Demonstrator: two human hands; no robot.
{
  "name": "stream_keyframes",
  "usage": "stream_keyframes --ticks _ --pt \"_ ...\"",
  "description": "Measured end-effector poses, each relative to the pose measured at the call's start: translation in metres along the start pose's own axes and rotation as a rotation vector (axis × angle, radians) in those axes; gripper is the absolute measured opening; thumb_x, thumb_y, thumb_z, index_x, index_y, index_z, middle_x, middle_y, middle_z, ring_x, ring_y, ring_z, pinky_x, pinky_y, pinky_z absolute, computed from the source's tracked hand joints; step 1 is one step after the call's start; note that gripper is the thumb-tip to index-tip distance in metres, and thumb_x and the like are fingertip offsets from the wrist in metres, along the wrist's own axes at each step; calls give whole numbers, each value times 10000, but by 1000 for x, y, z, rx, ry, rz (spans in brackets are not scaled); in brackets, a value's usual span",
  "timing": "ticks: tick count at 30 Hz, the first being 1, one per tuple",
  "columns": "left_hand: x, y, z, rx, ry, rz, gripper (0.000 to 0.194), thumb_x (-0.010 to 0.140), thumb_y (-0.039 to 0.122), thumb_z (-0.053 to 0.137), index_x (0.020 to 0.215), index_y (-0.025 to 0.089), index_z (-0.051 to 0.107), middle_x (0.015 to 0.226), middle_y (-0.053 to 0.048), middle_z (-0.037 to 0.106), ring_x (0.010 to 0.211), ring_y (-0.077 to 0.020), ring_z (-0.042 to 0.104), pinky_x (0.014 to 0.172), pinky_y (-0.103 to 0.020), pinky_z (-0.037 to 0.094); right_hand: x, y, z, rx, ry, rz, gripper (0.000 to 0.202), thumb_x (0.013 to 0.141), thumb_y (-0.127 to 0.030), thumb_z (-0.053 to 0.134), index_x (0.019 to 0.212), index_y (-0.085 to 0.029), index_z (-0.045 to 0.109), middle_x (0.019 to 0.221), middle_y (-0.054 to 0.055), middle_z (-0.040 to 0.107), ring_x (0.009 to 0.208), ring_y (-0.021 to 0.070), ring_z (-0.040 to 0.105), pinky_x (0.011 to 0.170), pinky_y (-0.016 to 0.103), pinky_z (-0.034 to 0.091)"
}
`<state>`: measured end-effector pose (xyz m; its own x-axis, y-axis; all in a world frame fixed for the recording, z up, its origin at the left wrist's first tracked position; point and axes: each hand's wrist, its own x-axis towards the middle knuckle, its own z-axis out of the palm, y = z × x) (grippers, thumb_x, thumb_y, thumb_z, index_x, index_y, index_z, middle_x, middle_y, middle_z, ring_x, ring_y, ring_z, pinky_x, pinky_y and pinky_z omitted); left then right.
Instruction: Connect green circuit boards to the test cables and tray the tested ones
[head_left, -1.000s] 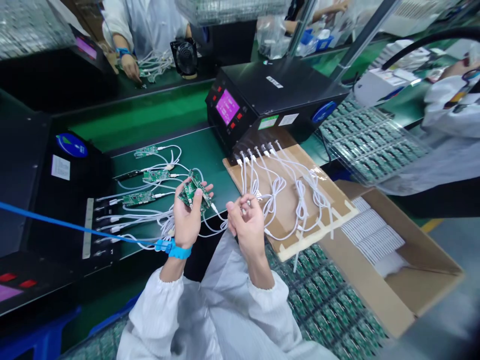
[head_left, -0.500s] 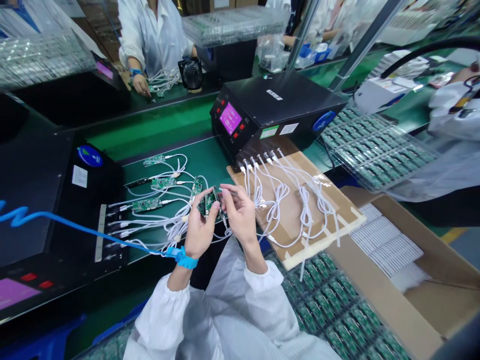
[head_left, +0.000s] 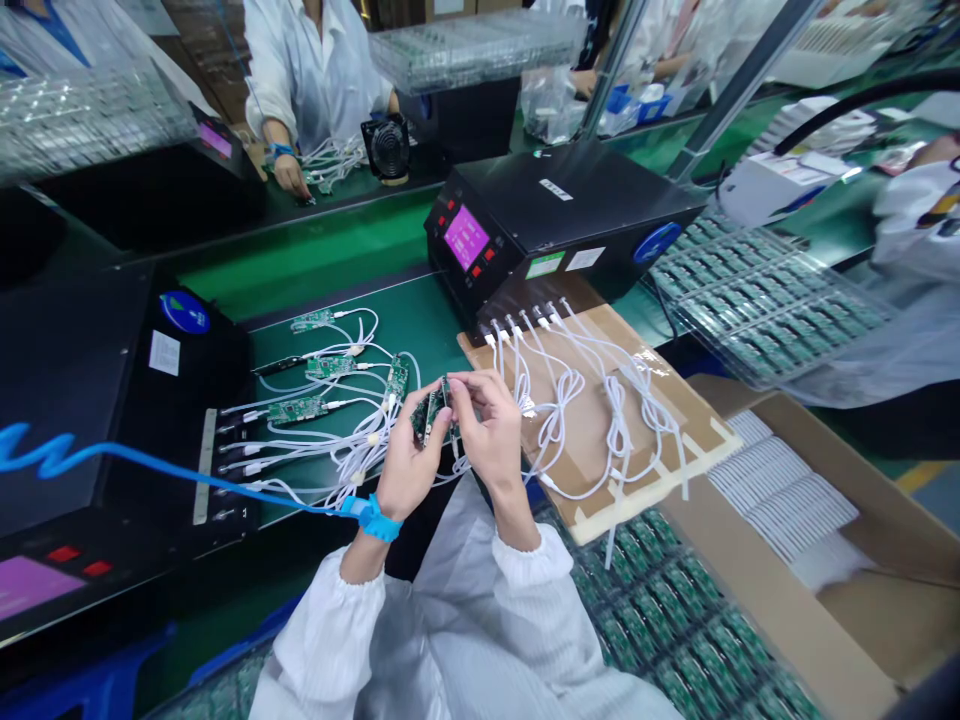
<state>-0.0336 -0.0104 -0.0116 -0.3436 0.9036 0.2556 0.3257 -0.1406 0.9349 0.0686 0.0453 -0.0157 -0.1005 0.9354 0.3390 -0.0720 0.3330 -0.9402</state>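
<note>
Circuit boards sit clamped in my left hand; my right hand pinches their top edge. White cables tangle alongside, black tester beyond.

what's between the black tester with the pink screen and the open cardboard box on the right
In the head view, a cardboard sheet carrying looped white cables lies between them.
</note>
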Motion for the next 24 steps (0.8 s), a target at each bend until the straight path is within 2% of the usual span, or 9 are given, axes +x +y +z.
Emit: stream_keyframes --ticks 4,7,10,12,17,21,24 --pt "0 0 0 18 -12 -5 353 999 385 603 1318 236 637 1324 -106 680 1284 -246 619 1133 -410 468 1 1 1 -27 3 12 185 999 -332 614 1026 -215 755 1016 61 655 888 161 671 736 281 567" --pt "1 -5 2 -4 -7 -34 377 995 405 606 1330 235 623 1348 -107 670 1305 -247 607 1154 -421 450 0 4 4 99 16 149 220 962 -395 663 1053 -213 747 1001 54 676 733 129 645 608 256 535" --pt "2 -8 3 -28 4 -57 395 990 423 609 1336 233 621 1366 -111 663 1324 -251 596 1171 -431 434 -2 6 5 188 37 278 280 932 -445 692 1084 -211 707 838 15 680 574 101 579 516 236 487" --pt "2 -6 3 -38 -8 -54 386 984 423 618 1322 238 638 1368 -110 666 1332 -257 594 1177 -437 430 -3 5 4 182 46 278 275 935 -454 686 1053 -206 693 827 16 690 607 111 611 564 241 520" --pt "3 2 -1 -15 -50 -24 350 971 414 638 1272 238 675 1325 -107 692 1300 -263 616 1151 -432 461 -3 2 3 120 65 168 229 963 -414 655 1009 -193 690 1011 62 716 845 160 711 763 280 591" --pt "5 3 -1 14 -57 -27 358 973 424 631 1268 223 669 1307 -115 703 1282 -264 630 1142 -431 472 -1 3 7 115 47 145 209 972 -396 643 1001 -193 688 1020 58 699 862 156 715 741 256 582" --pt "6 -3 1 -31 -20 -61 389 984 443 610 1303 225 654 1369 -118 678 1340 -269 596 1183 -448 434 3 6 12 146 16 204 226 963 -411 647 1007 -191 671 982 44 693 774 133 697 680 238 567"
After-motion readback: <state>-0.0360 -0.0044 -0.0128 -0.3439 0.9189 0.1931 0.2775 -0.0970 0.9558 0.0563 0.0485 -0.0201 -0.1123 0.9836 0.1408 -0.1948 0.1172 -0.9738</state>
